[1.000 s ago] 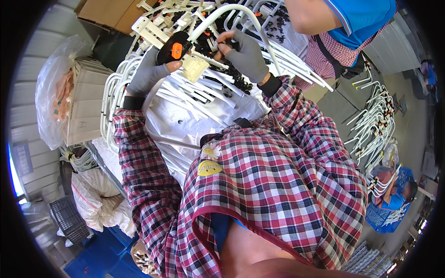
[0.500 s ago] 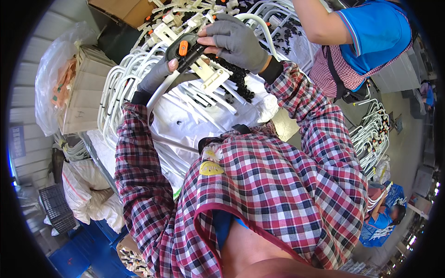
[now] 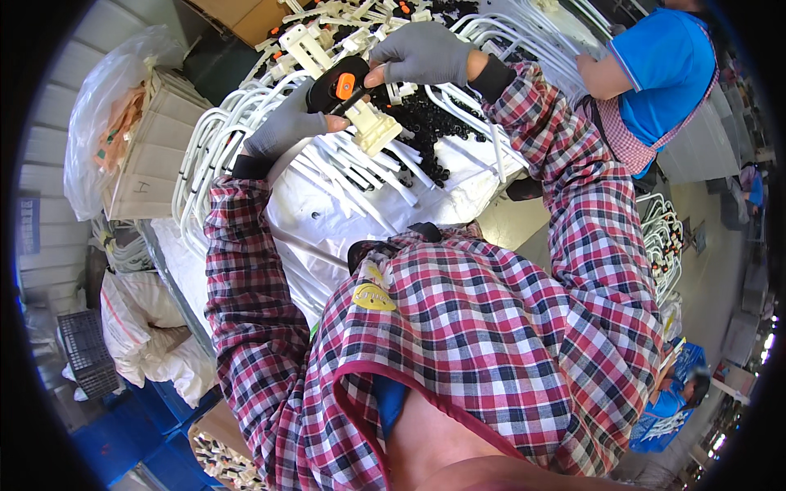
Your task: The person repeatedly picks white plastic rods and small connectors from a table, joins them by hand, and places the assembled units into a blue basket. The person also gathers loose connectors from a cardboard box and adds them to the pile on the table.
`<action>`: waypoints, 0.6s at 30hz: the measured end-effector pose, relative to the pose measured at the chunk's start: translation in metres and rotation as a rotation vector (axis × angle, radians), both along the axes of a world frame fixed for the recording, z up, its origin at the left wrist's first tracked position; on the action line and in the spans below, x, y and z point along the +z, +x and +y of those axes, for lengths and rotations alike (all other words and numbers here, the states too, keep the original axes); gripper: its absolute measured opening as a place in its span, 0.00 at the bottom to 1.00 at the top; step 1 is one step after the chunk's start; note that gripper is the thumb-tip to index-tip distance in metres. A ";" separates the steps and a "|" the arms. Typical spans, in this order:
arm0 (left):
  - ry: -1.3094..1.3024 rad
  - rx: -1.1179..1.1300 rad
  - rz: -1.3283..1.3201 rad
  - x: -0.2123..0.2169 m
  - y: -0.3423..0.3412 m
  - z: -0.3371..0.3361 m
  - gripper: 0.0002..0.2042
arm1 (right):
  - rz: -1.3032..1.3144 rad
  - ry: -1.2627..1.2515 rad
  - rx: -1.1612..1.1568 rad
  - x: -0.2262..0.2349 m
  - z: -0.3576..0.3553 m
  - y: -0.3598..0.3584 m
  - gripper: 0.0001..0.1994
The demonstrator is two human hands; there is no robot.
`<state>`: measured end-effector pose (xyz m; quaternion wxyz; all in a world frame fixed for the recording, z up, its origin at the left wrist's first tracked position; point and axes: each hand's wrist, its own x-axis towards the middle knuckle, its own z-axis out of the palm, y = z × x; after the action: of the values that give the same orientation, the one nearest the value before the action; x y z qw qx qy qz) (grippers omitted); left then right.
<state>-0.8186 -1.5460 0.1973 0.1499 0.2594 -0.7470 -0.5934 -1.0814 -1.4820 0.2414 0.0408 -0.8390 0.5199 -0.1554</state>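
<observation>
Cream plastic part (image 3: 375,131) — ringed by white tubes (image 3: 221,147) — black beads (image 3: 426,123) behind.

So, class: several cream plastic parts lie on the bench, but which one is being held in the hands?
The cream plastic part beneath the black-and-orange tool, between both gloved hands; the others lie untouched farther back.

Bright, even daylight is being cast everywhere; straight edges are being bent near the black rim, and far corners are being blurred.
</observation>
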 end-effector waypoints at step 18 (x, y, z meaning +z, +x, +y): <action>-0.638 1.036 0.505 -0.003 0.105 0.153 0.27 | -0.986 0.128 -1.031 -0.325 0.132 -0.093 0.22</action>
<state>-0.7138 -1.3932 0.1941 0.6564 0.3809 -0.6067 -0.2367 -1.1746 -1.3504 -0.0832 0.2414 -0.3146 0.7794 -0.4851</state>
